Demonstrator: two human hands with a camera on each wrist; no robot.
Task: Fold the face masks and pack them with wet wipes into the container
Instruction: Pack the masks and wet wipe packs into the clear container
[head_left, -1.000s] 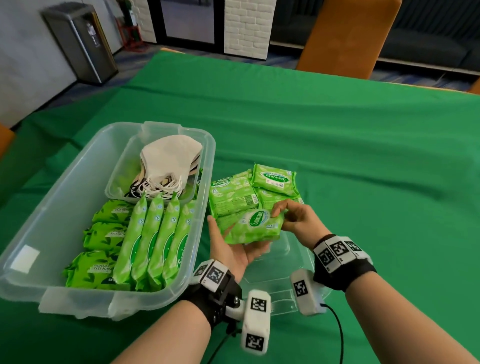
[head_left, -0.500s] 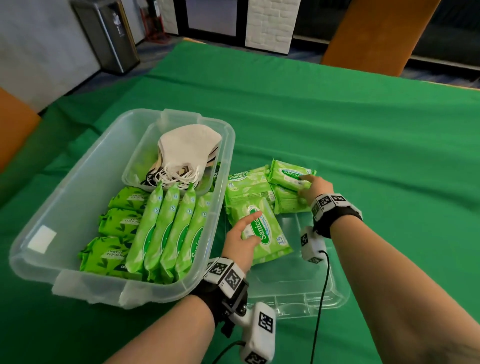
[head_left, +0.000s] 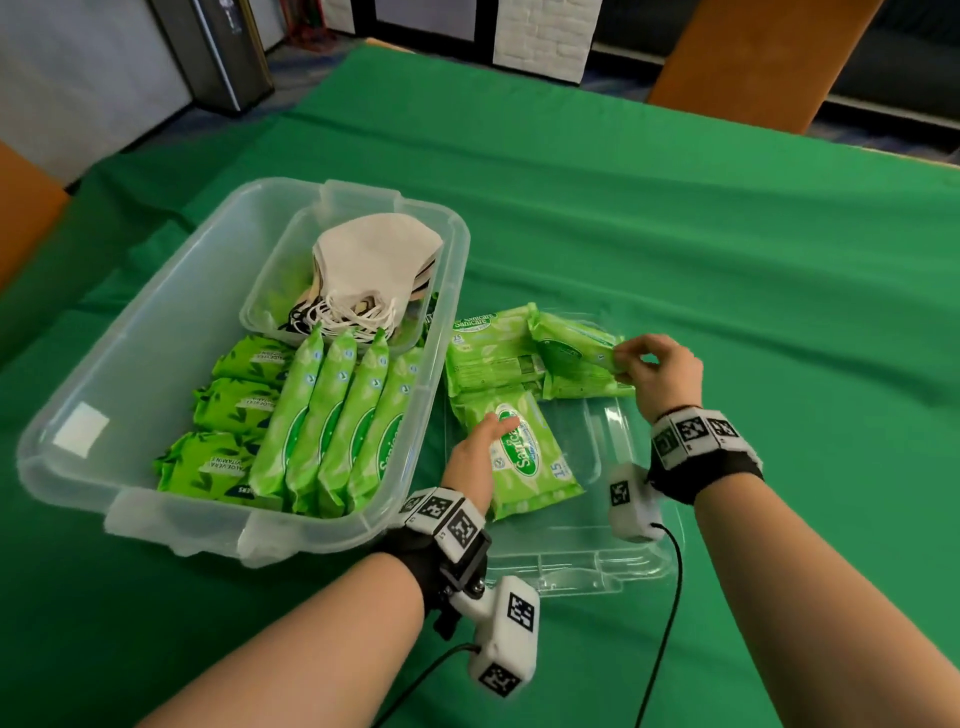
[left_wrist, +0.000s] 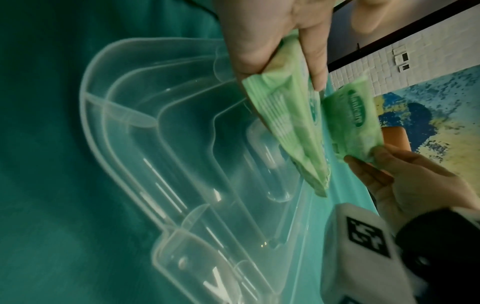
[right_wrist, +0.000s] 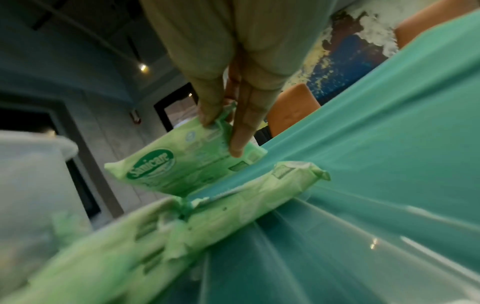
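A clear plastic container (head_left: 93, 374) on the green table holds upright and flat green wet wipe packs (head_left: 332, 415) and a small inner tray (head_left: 270, 291) of folded white face masks (head_left: 374, 260). To its right, more wipe packs (head_left: 488, 353) lie on the clear lid (head_left: 587, 545). My left hand (head_left: 478, 452) grips the near wipe pack (head_left: 530, 457), thumb under it and fingers on top (left_wrist: 259, 37). My right hand (head_left: 649, 364) pinches the end of another pack (head_left: 571, 348) and holds it tilted off the pile (right_wrist: 166, 166).
Orange chairs (head_left: 748, 57) stand at the table's far side, one (head_left: 21, 208) at the left. A dark bin (head_left: 218, 47) stands on the floor at the back left. Bare green cloth (head_left: 727, 234) stretches to the right and beyond the lid.
The near pack went from both hands down onto the lid, with my left hand still on it. My right hand reached to the far pile and lifted a pack's end.
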